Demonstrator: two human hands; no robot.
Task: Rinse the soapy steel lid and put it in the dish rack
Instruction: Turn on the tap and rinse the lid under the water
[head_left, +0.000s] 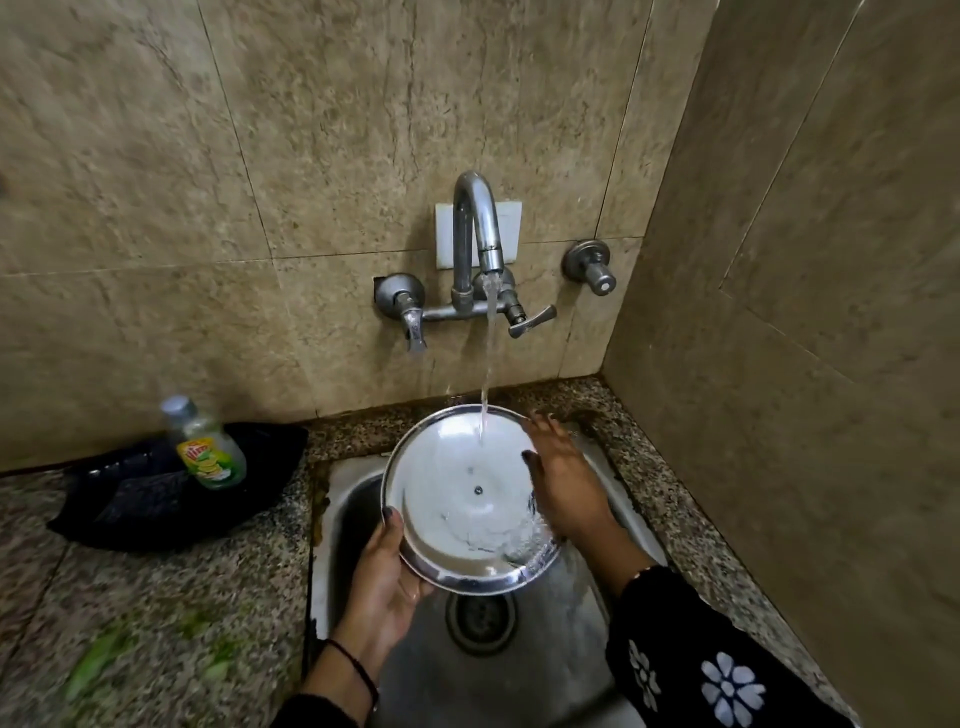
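Observation:
The round steel lid (467, 493) is held inner side up over the sink (587, 582), tilted down toward me. A stream of water from the tap (475, 228) lands on its upper part and pools near the lower right rim. My left hand (384, 577) grips the lid's lower left edge, thumb on the rim. My right hand (563, 478) lies flat on the lid's right side, fingers spread. No dish rack is in view.
A dish soap bottle (208, 447) stands on a black cloth (156, 499) on the granite counter (156, 597) to the left. Tap handles (530, 319) stick out from the tiled wall. The drain (480, 618) lies below the lid. A tiled side wall (779, 312) closes the right.

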